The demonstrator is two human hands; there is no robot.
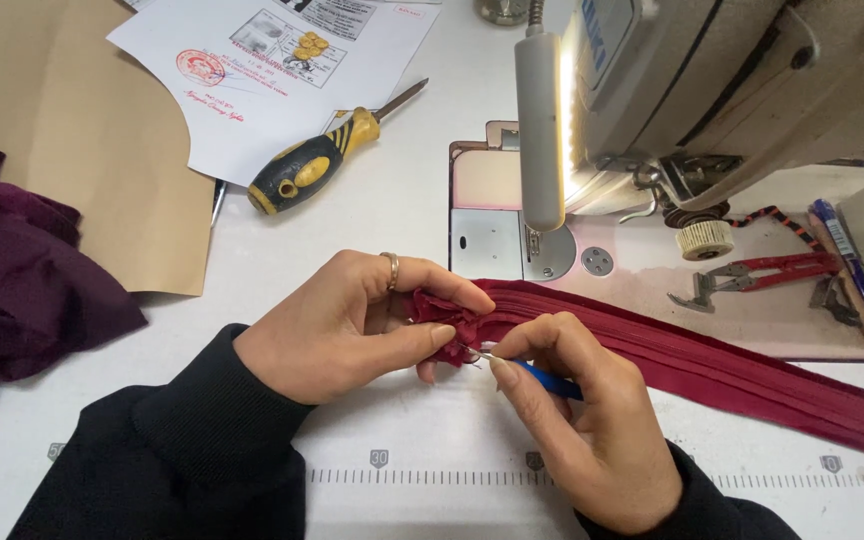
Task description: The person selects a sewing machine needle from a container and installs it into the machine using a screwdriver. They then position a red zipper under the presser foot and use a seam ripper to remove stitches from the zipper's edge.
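Note:
My left hand [352,325], with a ring on one finger, pinches the bunched end of a long red fabric strip [712,370]. The strip runs from my fingers off to the right across the white table [392,200]. My right hand [582,420] holds a small blue-handled tool [549,380], likely a seam ripper, between thumb and fingers. Its metal tip touches the red fabric right beside my left thumb. Both wrists wear black sleeves.
A white sewing machine [692,80] with a lit lamp bar [542,130] stands at the back right. Red-handled snips [752,275] and blue pens [857,280] lie right. A yellow-black screwdriver [317,165], papers [272,70], brown paper [72,130] and dark purple cloth [12,280] lie left.

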